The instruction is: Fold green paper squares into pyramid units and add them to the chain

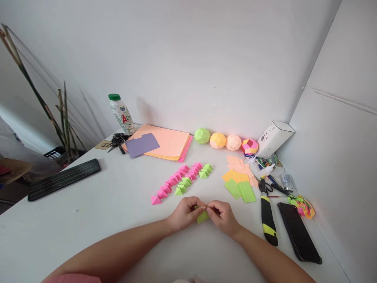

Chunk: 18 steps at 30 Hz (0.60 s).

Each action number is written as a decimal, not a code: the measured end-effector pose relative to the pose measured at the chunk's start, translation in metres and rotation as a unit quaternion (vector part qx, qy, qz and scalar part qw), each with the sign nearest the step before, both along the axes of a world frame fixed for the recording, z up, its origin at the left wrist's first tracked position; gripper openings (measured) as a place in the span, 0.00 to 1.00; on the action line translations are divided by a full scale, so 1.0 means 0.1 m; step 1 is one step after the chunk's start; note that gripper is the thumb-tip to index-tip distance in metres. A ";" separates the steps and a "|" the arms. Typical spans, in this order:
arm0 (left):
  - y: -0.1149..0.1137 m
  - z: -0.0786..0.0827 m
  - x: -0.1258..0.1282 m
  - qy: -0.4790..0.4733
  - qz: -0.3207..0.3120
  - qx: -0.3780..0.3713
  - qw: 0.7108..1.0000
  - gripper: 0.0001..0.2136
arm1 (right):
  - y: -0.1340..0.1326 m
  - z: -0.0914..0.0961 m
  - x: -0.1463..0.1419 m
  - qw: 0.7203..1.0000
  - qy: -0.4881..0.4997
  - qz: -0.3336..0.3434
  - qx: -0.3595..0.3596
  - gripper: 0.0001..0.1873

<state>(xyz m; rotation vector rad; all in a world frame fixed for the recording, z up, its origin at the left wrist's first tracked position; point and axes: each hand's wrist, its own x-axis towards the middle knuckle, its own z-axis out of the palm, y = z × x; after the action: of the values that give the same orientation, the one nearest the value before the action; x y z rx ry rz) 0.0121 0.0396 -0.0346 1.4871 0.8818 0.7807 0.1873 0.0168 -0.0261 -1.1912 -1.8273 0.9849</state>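
Between my two hands is a small piece of green paper point(202, 217), held just above the table near its front. My left hand point(186, 213) pinches its upper left edge, and my right hand point(223, 217) pinches the upper right, fingertips almost meeting. The fingers partly cover the paper, so its folds are hard to make out. Just beyond my left hand stand rows of folded pink paper pyramids point(166, 188) and green paper pyramids point(185, 182). Right of them lie flat green paper pieces point(246, 192), with orange pieces point(235, 175) and peach pieces point(239, 165) behind.
Several paper balls point(217, 140) line the wall beside a white box point(275, 138). At right lie a utility knife point(268, 220), a phone point(299, 232), scissors point(266, 186) and paper scraps point(302, 206). Behind left are coloured sheets point(172, 141), a purple card point(143, 145), a bottle point(122, 114) and a black bar point(64, 179).
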 end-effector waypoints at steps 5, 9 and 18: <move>-0.01 -0.03 -0.01 0.030 0.014 -0.003 0.999 0.17 | -0.01 0.04 0.00 1.000 0.015 0.000 -0.017 0.11; -0.02 -0.02 -0.01 0.035 0.010 -0.005 0.999 0.20 | -0.01 0.05 0.01 0.998 0.036 -0.010 -0.043 0.12; -0.02 0.05 0.00 -0.006 0.026 0.080 0.996 0.13 | 0.01 0.01 0.05 0.996 0.053 0.006 -0.070 0.14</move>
<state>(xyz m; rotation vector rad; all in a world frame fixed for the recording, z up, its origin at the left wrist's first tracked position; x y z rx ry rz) 0.0119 0.0380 -0.0298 1.6021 0.8680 0.9167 0.1927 0.0174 -0.0255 -1.1884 -1.7077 1.1776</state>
